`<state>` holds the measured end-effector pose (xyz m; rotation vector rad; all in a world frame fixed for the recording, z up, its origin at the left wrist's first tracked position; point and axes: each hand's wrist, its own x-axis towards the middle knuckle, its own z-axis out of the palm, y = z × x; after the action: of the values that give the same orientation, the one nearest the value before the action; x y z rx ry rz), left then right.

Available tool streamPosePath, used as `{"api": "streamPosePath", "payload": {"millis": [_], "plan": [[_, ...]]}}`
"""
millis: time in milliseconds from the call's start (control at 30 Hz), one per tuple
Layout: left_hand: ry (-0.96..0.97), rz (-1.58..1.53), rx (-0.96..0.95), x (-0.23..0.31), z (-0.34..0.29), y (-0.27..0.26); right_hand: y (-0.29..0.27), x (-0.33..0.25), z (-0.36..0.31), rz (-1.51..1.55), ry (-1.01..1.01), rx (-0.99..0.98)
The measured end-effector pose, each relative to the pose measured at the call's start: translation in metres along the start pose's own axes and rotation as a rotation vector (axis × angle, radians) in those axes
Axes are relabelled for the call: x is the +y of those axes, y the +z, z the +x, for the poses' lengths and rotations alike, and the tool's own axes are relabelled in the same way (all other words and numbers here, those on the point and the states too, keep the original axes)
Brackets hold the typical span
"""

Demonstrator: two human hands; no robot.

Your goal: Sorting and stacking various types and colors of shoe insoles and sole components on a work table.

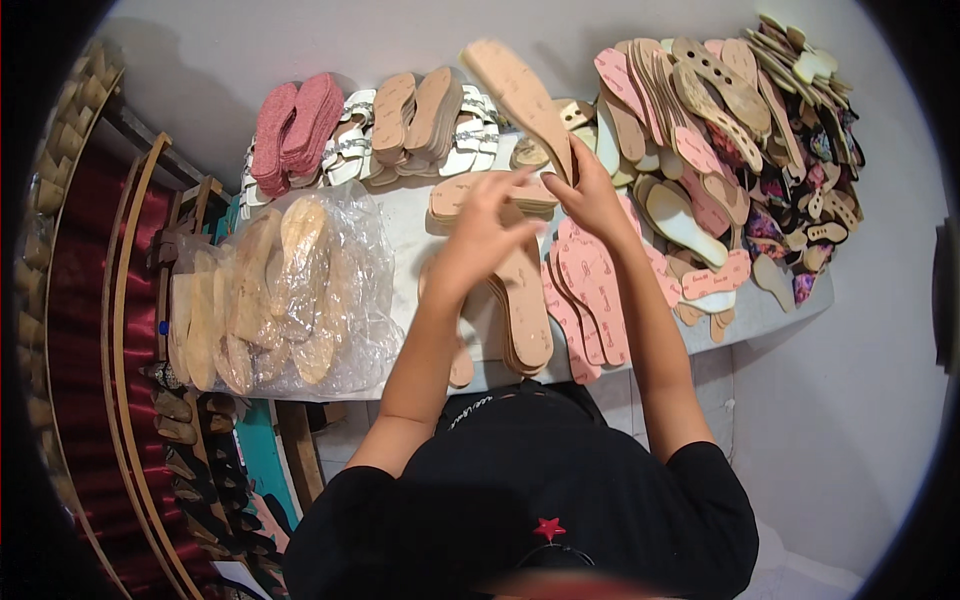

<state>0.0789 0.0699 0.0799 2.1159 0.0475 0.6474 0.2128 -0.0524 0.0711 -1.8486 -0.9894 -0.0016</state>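
My right hand [588,192] grips a tan insole [518,98] by its narrow end, its wide end raised toward the wall and slightly blurred. To the left of that hand, my left hand [485,228] hovers with fingers apart, holding nothing, a little smeared by motion. Beneath it stands a stack of tan insoles [525,325], upright toward my body. Another tan stack [460,198] lies crosswise behind my left hand. Pink printed insoles [590,285] are fanned out under my right forearm.
A clear plastic bag [355,290] of wooden-toned sole shapes lies left. Along the wall sit red insoles [275,140], tan insole stacks [412,115] and white sandal uppers [477,135]. Piled insoles [690,205] and patterned straps [765,235] crowd the right end. A shoe rack [185,465] stands lower left.
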Motion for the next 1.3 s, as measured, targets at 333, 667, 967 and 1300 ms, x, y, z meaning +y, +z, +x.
{"api": "streamPosePath", "payload": {"millis": [333,667,967,1300], "plan": [[-0.741,-0.196,0.324,-0.228,-0.029,-0.011,0.047,0.14,0.051,-0.529,0.027,-0.576],[-0.832,-0.691,0.437,-0.23,-0.008,0.023,0.082,0.149,0.047,-0.595,-0.01,-0.673],[-0.915,-0.661,0.37,-0.242,-0.013,0.019,0.086,0.192,0.018,-0.252,0.465,0.14],[-0.882,-0.656,0.41,-0.261,-0.012,0.02,0.093,0.175,0.015,0.186,0.818,0.21]]}}
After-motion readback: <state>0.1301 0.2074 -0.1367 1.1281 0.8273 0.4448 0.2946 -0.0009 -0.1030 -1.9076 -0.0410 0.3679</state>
